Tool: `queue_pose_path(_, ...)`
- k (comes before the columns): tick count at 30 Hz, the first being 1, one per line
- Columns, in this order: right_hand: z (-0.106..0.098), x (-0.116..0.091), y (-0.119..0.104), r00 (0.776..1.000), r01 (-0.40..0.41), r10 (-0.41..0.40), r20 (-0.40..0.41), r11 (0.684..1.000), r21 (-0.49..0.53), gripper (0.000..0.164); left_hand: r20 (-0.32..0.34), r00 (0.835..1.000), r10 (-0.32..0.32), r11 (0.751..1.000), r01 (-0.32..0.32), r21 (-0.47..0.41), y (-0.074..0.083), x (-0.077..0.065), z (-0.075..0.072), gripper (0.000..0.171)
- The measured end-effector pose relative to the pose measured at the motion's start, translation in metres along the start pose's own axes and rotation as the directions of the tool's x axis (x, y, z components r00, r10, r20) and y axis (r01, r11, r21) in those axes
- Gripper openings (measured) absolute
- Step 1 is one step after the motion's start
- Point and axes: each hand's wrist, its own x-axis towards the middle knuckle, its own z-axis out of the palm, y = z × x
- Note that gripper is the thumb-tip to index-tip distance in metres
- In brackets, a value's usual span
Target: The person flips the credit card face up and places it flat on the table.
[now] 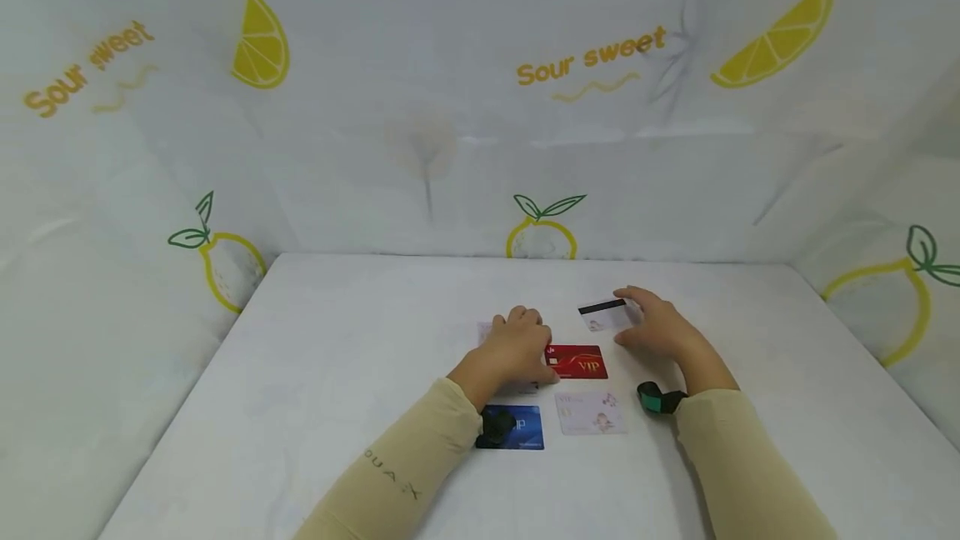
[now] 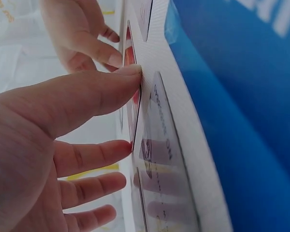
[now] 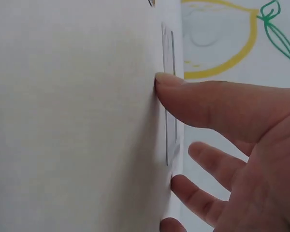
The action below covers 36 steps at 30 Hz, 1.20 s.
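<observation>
My left hand [image 1: 513,347] reaches over the cards, its thumb and forefinger at the edge of a red VIP card [image 1: 577,362] that lies flat. In the left wrist view those fingers are fairly straight along the red card [image 2: 134,111]. A pale card [image 2: 164,154] lies beside it, mostly covered by the hand in the head view. Farther back, my right hand [image 1: 660,327] spreads thumb and fingers around the right end of a white card with a black stripe [image 1: 602,315]. From the right wrist, the thumb comes down right by the card's near edge.
A blue card [image 1: 525,432] lies in front, partly behind the left wrist's black strap [image 1: 495,425]. To its right is a pale pink VIP card [image 1: 591,413]. Another pale card [image 1: 483,329] shows behind the left hand. Lemon-printed sheeting [image 1: 420,190] walls in the white table [image 1: 337,340].
</observation>
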Motion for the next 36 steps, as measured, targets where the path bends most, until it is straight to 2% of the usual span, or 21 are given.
queue_pose_path(5,0.001,0.013,-0.003,0.999,-0.028,0.029,0.019,0.999,-0.037,0.068,0.007,1.000,0.015,1.000,-0.014,-0.010,0.000,0.002,-0.001,0.053)
queue_pose_path(10,0.006,0.024,-0.014,1.000,0.007,-0.007,0.010,1.000,-0.018,0.058,0.032,0.999,0.005,0.996,-0.002,-0.085,-0.010,0.007,-0.007,0.051)
queue_pose_path(17,0.022,0.034,-0.034,1.000,0.020,-0.021,0.021,1.000,0.002,0.055,0.006,0.998,-0.062,0.988,0.062,-0.143,-0.031,0.016,-0.013,0.052)
queue_pose_path(23,0.039,0.040,-0.050,0.999,0.002,-0.002,0.034,1.000,0.012,0.054,0.019,0.993,-0.119,0.981,0.120,-0.153,-0.043,0.024,-0.008,0.058)
queue_pose_path(29,0.043,0.038,-0.055,0.999,-0.026,0.026,0.032,1.000,-0.010,0.053,0.011,0.992,-0.123,0.981,0.123,-0.153,-0.039,0.029,-0.005,0.060)
queue_pose_path(36,0.039,0.034,-0.056,0.999,-0.039,0.038,0.035,0.999,0.018,0.057,-0.008,0.989,-0.148,0.985,0.147,-0.092,-0.031,0.034,-0.009,0.055)
